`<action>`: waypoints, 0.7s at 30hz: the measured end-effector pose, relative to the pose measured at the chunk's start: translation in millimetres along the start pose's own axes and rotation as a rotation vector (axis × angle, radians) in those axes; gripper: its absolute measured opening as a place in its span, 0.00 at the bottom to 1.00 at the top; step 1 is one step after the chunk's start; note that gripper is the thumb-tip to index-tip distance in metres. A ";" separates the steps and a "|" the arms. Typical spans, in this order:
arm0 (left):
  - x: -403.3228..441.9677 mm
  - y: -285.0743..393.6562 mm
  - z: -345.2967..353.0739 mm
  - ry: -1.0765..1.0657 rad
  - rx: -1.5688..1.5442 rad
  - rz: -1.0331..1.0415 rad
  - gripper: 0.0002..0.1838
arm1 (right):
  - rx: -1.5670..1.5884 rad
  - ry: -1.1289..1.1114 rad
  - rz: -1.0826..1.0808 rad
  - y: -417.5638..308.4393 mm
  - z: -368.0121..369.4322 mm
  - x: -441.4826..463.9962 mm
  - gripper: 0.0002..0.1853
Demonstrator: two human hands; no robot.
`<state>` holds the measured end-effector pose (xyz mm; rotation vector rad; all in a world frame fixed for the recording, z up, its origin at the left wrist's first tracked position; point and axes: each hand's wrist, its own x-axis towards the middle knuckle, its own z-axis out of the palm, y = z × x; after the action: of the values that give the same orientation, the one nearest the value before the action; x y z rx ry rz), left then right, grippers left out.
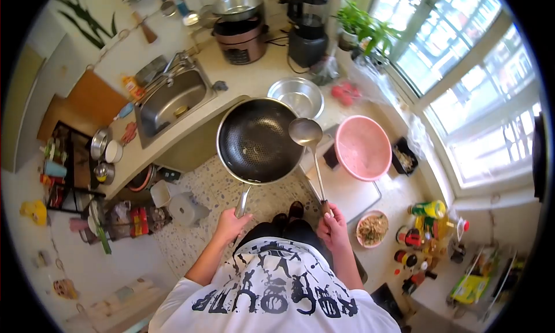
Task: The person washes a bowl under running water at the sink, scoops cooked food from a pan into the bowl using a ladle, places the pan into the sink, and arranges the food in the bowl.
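My left hand point(233, 224) is closed around the metal handle of a dark frying pan point(254, 136), which I hold out over the floor in front of me. The pan's inside has a honeycomb pattern and a few light specks. In my right hand point(332, 224) is a metal ladle point(306, 132), gripped by its brown handle end. Its bowl overlaps the right rim of the pan in this view; whether the two touch I cannot tell. A pink basin point(363, 148) stands on the counter to the right of the ladle.
A steel sink point(173, 104) is at the left, and a metal bowl point(296, 96) lies behind the pan. Behind these stand a rice cooker point(240, 41) and a blender point(308, 32). At right are a plate of food point(372, 229) and several bottles point(433, 226).
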<state>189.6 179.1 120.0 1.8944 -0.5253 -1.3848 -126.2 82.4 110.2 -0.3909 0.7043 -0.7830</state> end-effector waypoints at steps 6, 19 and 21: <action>18.0 -17.3 -11.9 0.134 -0.158 -0.037 0.14 | -0.137 -0.050 0.141 -22.5 15.6 70.3 0.14; 56.4 24.0 -80.1 0.326 -0.406 -0.144 0.11 | -0.255 -0.207 0.325 -16.0 82.7 203.1 0.14; 77.1 28.2 -111.3 0.338 -0.413 -0.150 0.12 | -0.298 -0.207 0.330 -9.5 99.9 225.3 0.14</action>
<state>322.5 142.2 109.8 1.7923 0.0674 -1.1229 52.2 -86.7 90.0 -0.5992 0.6692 -0.3192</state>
